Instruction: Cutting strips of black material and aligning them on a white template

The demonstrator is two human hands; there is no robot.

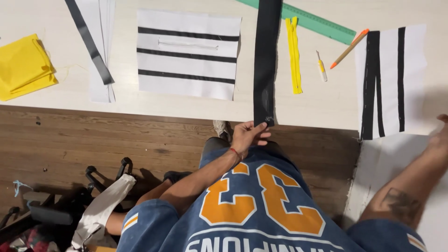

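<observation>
Head view, looking straight down over the table edge. A black fabric strip (266, 60) is laid on the pale table (322, 105), its long axis running from the near edge straight away toward the far side; the near end hangs just past the table edge. That near end is pinched by the left hand (249, 135), fingers closed on the strip's lower corner, with a red band seen at the wrist. The right hand (441, 135) is at the frame's right border, blurred and partly cut off; whether it is open or closed cannot be told.

Counted beside the strip: one yellow zipper (294, 53) just to its right, lying parallel; one small seam ripper (321, 67); one orange pencil (349, 48), tilted; one green ruler (317, 22), running diagonally and passing under the strip's far part.

Two white panels with black stripes are present: one (188, 53) left of the strip, three stripes crosswise, and one (392, 79) at the right, stripes lengthwise. A second, narrower dark strip (88, 39) lies diagonally at far left; one folded yellow cloth (25, 65) rests beyond it.
</observation>
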